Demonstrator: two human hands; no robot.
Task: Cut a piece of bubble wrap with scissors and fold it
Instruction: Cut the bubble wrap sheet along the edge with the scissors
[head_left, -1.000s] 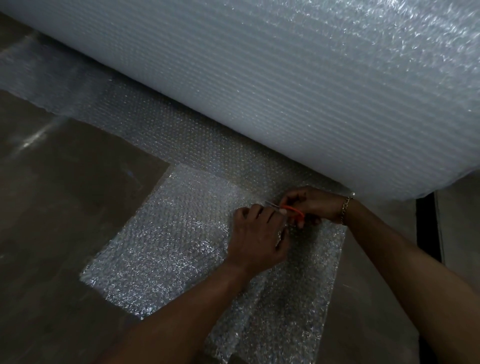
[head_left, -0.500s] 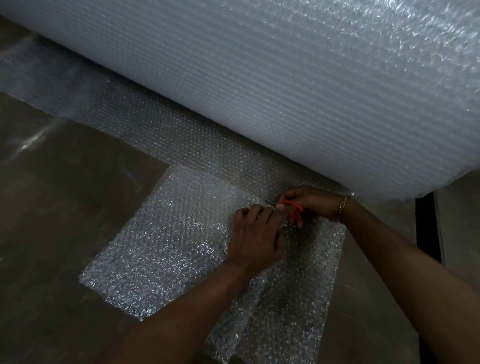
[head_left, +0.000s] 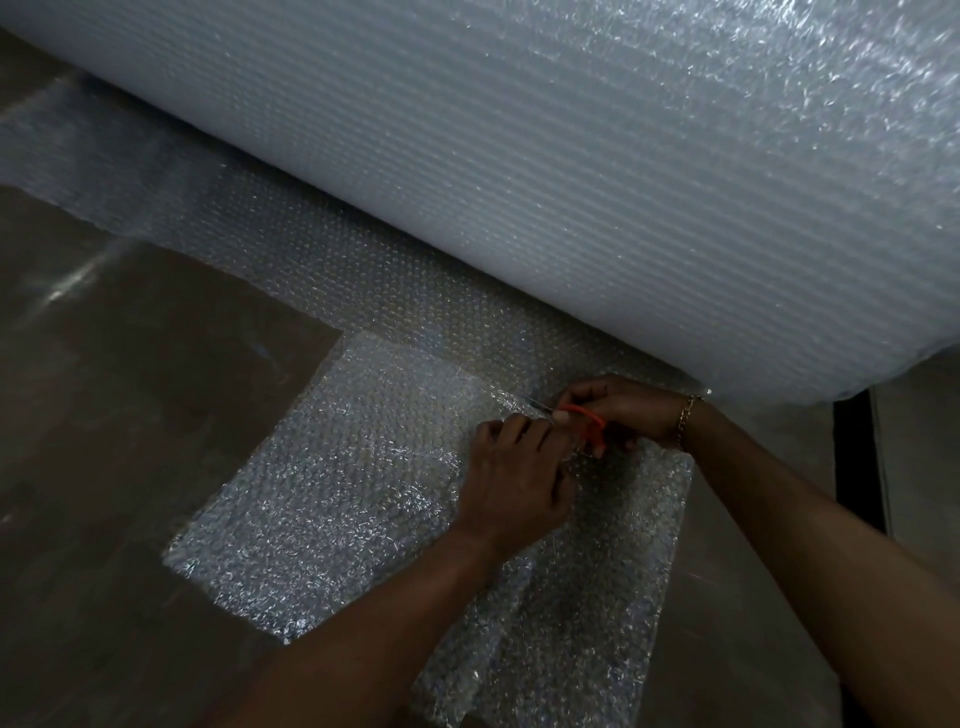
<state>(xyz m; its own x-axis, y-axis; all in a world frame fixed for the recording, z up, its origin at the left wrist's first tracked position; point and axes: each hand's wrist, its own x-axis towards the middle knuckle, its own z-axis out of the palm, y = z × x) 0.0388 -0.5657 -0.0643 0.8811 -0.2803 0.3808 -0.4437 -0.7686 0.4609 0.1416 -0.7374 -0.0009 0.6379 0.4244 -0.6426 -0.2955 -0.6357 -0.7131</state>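
Wrap (head_left: 337, 493) lies under left hand (head_left: 511, 478), whose curled fingers hide any pinch. Right hand (head_left: 631, 410) grips scissors (head_left: 587, 414), blades mostly hidden between both hands' fingers. Roll (head_left: 571, 182) looms beyond them.

The large white roll of bubble wrap (head_left: 571, 156) runs off the top, left and right edges. The orange-handled scissors (head_left: 584, 415) are mostly buried in the right hand (head_left: 623, 410); the blade tip is too small to tell whether the blades are apart. The left hand (head_left: 514, 483) curls its fingertips under, hiding whether they pinch the clear sheet of bubble wrap (head_left: 337, 493), whose near end leaves the bottom edge.
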